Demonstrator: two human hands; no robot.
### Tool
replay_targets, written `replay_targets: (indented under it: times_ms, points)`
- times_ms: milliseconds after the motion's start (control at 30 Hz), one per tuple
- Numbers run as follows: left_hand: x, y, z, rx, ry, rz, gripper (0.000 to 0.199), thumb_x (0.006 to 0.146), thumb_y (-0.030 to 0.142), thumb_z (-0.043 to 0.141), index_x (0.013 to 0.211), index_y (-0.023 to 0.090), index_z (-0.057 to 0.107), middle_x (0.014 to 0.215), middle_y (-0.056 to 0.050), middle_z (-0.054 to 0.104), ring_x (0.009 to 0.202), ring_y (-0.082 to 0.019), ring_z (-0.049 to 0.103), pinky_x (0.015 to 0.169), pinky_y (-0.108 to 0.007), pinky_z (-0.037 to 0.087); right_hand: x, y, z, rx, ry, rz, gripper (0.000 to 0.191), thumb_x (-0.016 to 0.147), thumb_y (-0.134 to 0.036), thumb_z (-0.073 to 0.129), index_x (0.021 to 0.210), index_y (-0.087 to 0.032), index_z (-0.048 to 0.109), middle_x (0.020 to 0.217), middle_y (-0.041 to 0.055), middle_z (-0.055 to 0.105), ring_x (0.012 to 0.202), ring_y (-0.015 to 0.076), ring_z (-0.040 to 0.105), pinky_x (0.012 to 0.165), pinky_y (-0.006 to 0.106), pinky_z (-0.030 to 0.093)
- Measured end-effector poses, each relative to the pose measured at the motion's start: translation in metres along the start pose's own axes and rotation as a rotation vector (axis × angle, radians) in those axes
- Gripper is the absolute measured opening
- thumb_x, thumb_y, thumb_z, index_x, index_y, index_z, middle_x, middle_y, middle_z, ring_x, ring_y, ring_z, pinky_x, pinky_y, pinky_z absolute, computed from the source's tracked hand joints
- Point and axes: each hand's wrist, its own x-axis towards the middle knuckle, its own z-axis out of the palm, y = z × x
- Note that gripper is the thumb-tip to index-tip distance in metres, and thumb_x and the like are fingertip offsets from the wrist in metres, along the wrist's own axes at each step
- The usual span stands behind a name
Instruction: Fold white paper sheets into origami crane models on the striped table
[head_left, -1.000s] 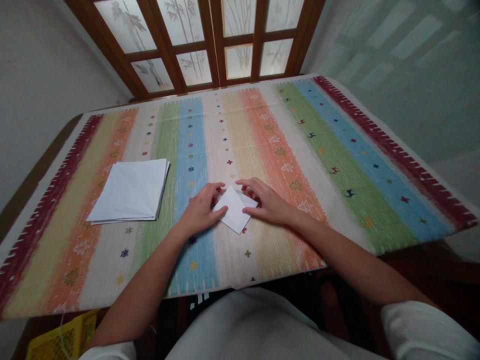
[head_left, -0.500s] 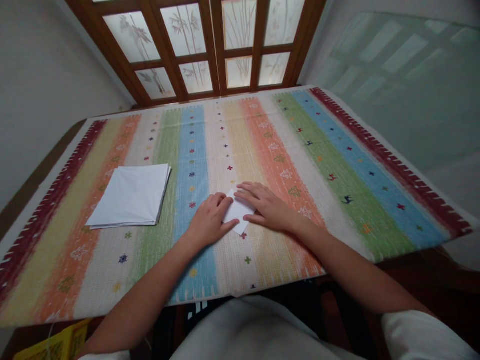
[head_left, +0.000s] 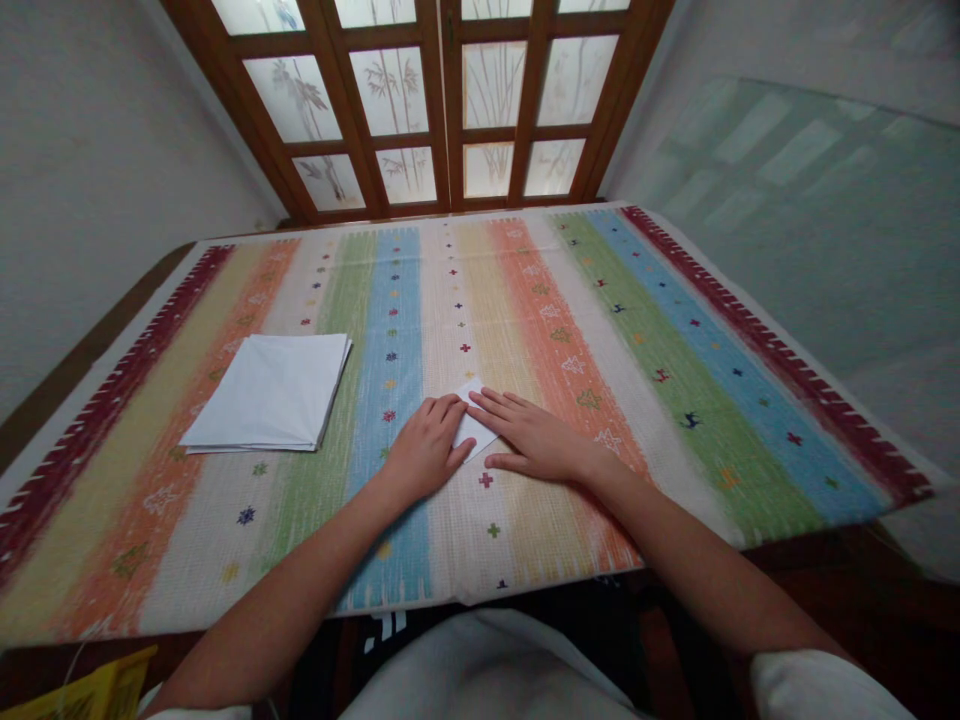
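Tablecloth [head_left: 465, 530]: stripes of dark red, yellow, orange, cream, green and blue run from the near edge to the far one; small trees, crosses, snowflakes and deer dot them, and toothed dark red bands border both sides.
Table edge [head_left: 112, 335]: brown, showing past the cloth at the far left.
Folded paper [head_left: 472, 440]: small, white, near the table's front, where a cream stripe meets a yellow one; one corner points toward the doors, and fingers hide part of it.
Left hand [head_left: 426, 447]: on the paper's left side, fingers bent, thumb apart from them; whether it pinches the paper, one cannot tell.
Right hand [head_left: 540, 437]: open, palm down, fingers stretched over the paper's right side.
Paper stack [head_left: 270, 395]: white sheets, edges slightly uneven, lying left of the hands across the orange, cream and green stripes.
Doors [head_left: 442, 110]: brown wood beyond the table, with pale panes bearing bamboo-like drawings.
Left wall [head_left: 97, 140]: plain, grey, dim.
Glassy panel [head_left: 810, 210]: greenish, at the right, with bright window-like reflections.
Yellow crate [head_left: 101, 690]: below the near left corner, partly cut off.
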Motion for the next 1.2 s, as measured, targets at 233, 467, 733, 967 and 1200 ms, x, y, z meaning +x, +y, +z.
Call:
replay_targets:
  times_ms: [233, 467, 733, 967, 1200]
  points:
    - [0.004, -0.024, 0.001, -0.101, 0.034, 0.166, 0.026, 0.093, 0.005, 0.054, 0.111, 0.020, 0.065, 0.134, -0.013, 0.065, 0.130, -0.029, 0.059, 0.112, -0.051, 0.052, -0.006, 0.007, -0.024, 0.002, 0.114, -0.069, 0.035, 0.094, -0.043, 0.082, 0.123, -0.023, 0.079, 0.130, 0.0122, 0.075, 0.123, 0.0323, 0.064, 0.107, 0.050, 0.049]
    - [0.001, -0.016, -0.016, -0.140, -0.064, 0.182, 0.027, 0.091, 0.011, 0.060, 0.116, 0.018, 0.067, 0.124, -0.013, 0.069, 0.115, -0.028, 0.064, 0.104, -0.048, 0.056, 0.001, 0.004, -0.008, -0.034, 0.180, -0.077, 0.024, 0.099, -0.043, 0.075, 0.106, -0.021, 0.081, 0.107, 0.0100, 0.076, 0.098, 0.0257, 0.068, 0.084, 0.038, 0.050]
    - [-0.002, -0.012, -0.023, -0.192, -0.075, 0.134, 0.026, 0.090, 0.042, 0.076, 0.099, 0.019, 0.067, 0.128, -0.015, 0.068, 0.122, -0.032, 0.064, 0.106, -0.050, 0.055, 0.004, -0.005, -0.006, -0.122, 0.249, -0.009, 0.025, 0.106, -0.037, 0.067, 0.096, -0.020, 0.082, 0.098, 0.0091, 0.078, 0.090, 0.0234, 0.068, 0.080, 0.036, 0.046]
    - [0.000, -0.014, -0.023, -0.230, -0.056, 0.116, 0.017, 0.096, 0.036, 0.067, 0.098, 0.019, 0.068, 0.120, -0.012, 0.071, 0.115, -0.029, 0.067, 0.103, -0.047, 0.056, 0.006, -0.004, -0.005, -0.085, 0.255, 0.038, 0.028, 0.109, -0.029, 0.059, 0.093, -0.017, 0.079, 0.095, 0.0092, 0.078, 0.089, 0.0223, 0.067, 0.077, 0.034, 0.046]
    - [0.003, -0.020, -0.021, -0.238, -0.050, 0.083, 0.018, 0.101, 0.031, 0.059, 0.092, 0.020, 0.069, 0.116, -0.011, 0.072, 0.109, -0.026, 0.069, 0.101, -0.045, 0.056, 0.006, -0.005, -0.006, -0.061, 0.220, 0.090, 0.028, 0.109, -0.030, 0.058, 0.093, -0.016, 0.077, 0.096, 0.0099, 0.076, 0.091, 0.0231, 0.067, 0.079, 0.034, 0.047]
